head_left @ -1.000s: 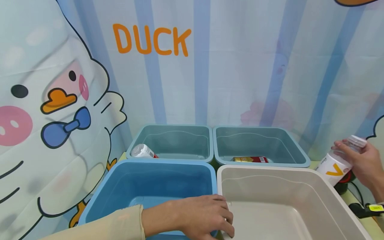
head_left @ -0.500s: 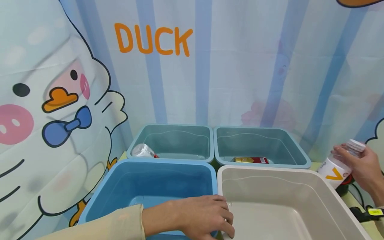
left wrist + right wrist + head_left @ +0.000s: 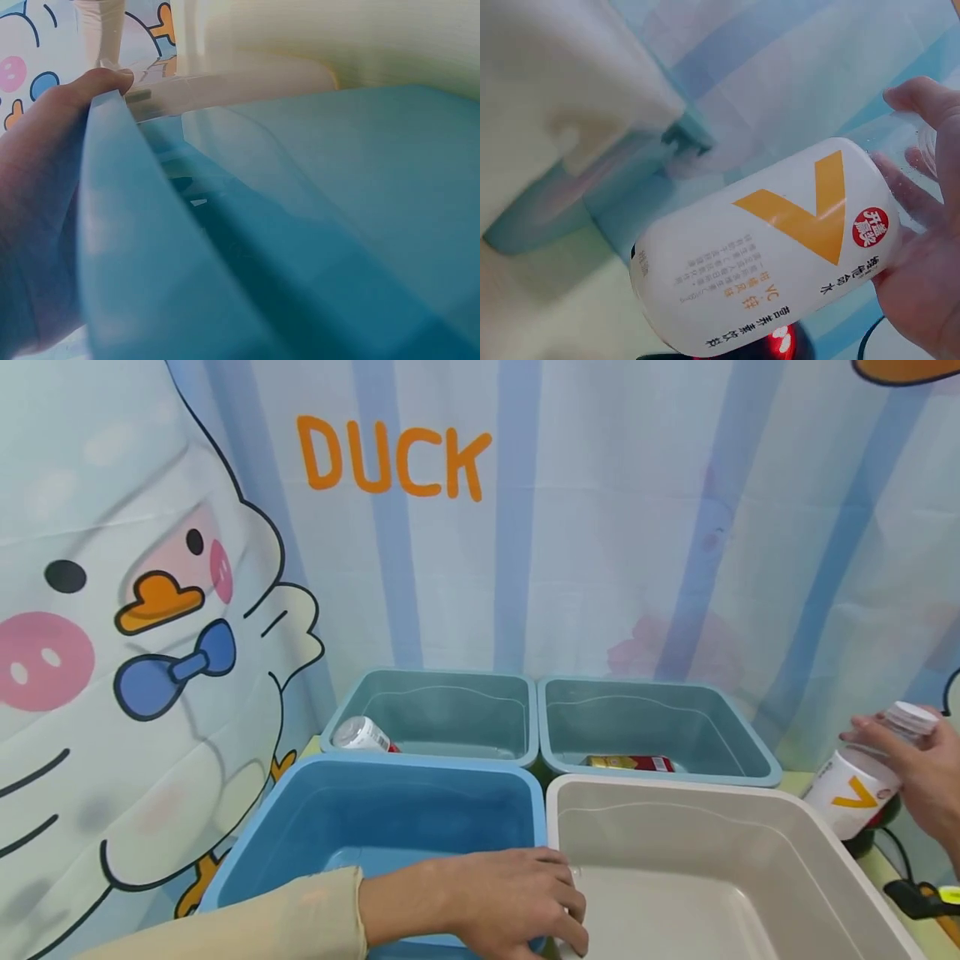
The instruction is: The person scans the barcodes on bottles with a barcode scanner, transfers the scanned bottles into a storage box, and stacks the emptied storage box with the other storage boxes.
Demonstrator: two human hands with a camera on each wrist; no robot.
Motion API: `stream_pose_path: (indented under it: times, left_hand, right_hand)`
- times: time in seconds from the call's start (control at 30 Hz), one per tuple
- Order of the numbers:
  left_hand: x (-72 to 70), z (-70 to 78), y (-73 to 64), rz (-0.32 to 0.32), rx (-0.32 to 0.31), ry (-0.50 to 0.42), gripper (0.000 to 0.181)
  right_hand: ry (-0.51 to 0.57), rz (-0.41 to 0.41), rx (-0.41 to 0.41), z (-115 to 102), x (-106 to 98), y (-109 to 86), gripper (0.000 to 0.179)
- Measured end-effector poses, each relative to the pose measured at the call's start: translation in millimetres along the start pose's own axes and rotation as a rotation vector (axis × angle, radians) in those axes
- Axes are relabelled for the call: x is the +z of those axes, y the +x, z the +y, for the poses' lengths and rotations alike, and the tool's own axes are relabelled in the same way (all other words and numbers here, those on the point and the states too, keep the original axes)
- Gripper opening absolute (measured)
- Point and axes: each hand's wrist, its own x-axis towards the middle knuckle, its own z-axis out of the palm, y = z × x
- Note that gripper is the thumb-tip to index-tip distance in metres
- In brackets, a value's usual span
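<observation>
My right hand (image 3: pixel 926 777) holds a clear plastic drink bottle (image 3: pixel 855 793) around its neck, near the white cap. The bottle tilts beside the right edge of the beige bin (image 3: pixel 675 835), its base toward the lower left. Its white label with an orange V faces the right wrist camera (image 3: pixel 780 240). My left hand (image 3: pixel 517 897) lies where the blue bin (image 3: pixel 420 764) and the beige bin meet, fingers curled over the beige rim. In the left wrist view the thumb (image 3: pixel 112 79) sits at the blue rim.
Two teal bins stand behind. The left one (image 3: pixel 450 677) holds a white can (image 3: pixel 362 735) on its side; the right one (image 3: pixel 637 683) holds a red and gold pack (image 3: pixel 630 763). A dark object with a cable (image 3: pixel 900 852) lies under the bottle. A duck-print curtain (image 3: pixel 585 527) hangs behind.
The bottle and right hand dip slightly, then shift a little to the right. The left hand stays on the rims. The whole head view drifts slightly.
</observation>
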Motion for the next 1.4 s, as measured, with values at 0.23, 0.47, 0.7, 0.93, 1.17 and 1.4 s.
stream_pose_path:
  times: [0.23, 0.47, 0.7, 0.93, 1.17, 1.4]
  left_hand:
    - [-1.7, 0.8, 1.1, -0.016, 0.011, 0.025, 0.040]
    - [-2.1, 0.6, 0.6, -0.027, 0.001, 0.035, 0.040]
    - [-2.5, 0.3, 0.9, -0.033, -0.003, 0.036, 0.040]
    - [-2.0, 0.6, 1.4, -0.043, -0.016, 0.019, 0.040]
    - [-1.8, 0.7, 2.0, -0.044, -0.015, 0.022, 0.040]
    - [-1.6, 0.7, 1.8, -0.032, -0.006, 0.028, 0.039]
  right_hand:
    - [0.250, -0.032, -0.066, -26, 8, 8.7, 0.025]
    - [0.009, -0.049, -0.113, -57, 21, 21.6, 0.043]
    - [-0.287, -0.033, -0.090, -82, 39, 29.0, 0.072]
    - [-0.294, -0.109, -0.117, -99, 60, 39.9, 0.081]
    - [-0.272, -0.193, -0.157, -121, 88, 51.2, 0.059]
    - [-0.275, -0.298, -0.207, -145, 125, 54.3, 0.059]
